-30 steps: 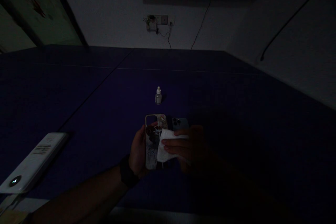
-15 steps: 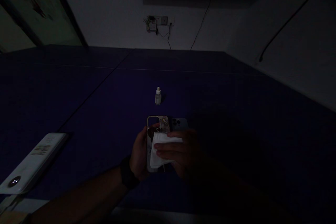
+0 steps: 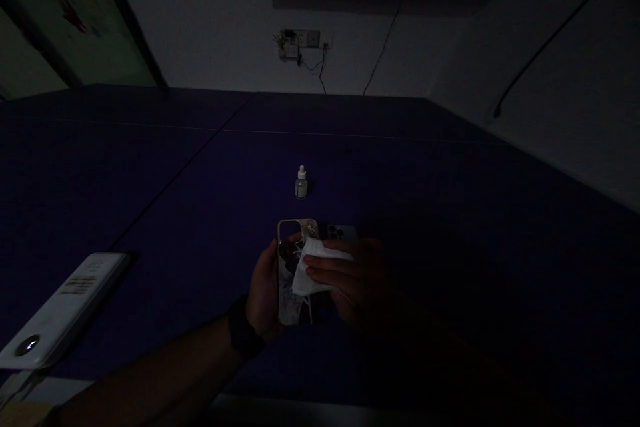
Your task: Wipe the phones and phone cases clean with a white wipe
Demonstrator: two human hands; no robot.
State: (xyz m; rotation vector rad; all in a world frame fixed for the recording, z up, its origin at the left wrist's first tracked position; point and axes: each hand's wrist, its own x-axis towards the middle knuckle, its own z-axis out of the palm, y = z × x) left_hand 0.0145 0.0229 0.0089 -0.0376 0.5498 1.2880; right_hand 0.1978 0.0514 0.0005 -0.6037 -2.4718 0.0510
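My left hand (image 3: 264,290), with a dark band at the wrist, grips a patterned phone case (image 3: 289,293) by its left side. Fingers show through the case's camera cutout. My right hand (image 3: 350,277) presses a folded white tissue (image 3: 311,273) against the upper right part of the case, its fingers lying over the tissue. Partly hidden behind the right hand, a bluish phone (image 3: 345,233) lies on the dark blue surface with its camera lenses up. Just beyond the case stands a small dropper bottle (image 3: 301,185) with a white cap.
A white power bank (image 3: 65,310) with a lit round display lies at the left, a cable at its near end. The dark blue tabletop (image 3: 200,213) reaches back to a wall with sockets (image 3: 305,40) and hanging cords. The light is dim.
My right hand has slid the tissue up and to the right over the case, uncovering more of its lower left. The case has shifted slightly left in my left hand.
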